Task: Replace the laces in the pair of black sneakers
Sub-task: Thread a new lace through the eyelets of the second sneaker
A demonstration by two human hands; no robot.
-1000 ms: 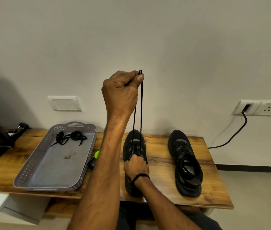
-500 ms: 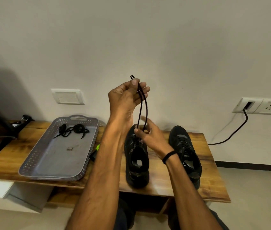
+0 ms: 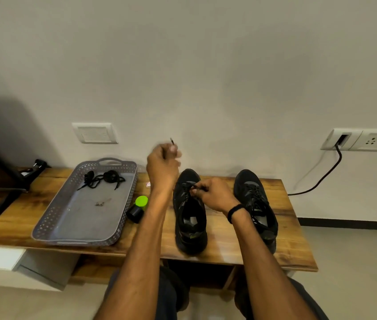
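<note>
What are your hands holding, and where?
Left hand grips the black lace near its tips; right hand pinches it low, at the left sneaker eyelets.

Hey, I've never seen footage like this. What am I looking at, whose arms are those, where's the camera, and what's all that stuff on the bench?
There is no machine here. These are a person's two bare arms, filmed by a wide-angle camera worn on their head, looking forward and down. On the wooden bench stand two black sneakers, a grey tray holding loose old laces, and a small green-capped bottle. The left hand, blurred, is raised and grips a black lace, whose tip pokes above the fist. The right hand pinches it at the eyelets of the middle sneaker. The other sneaker already shows laces.
</note>
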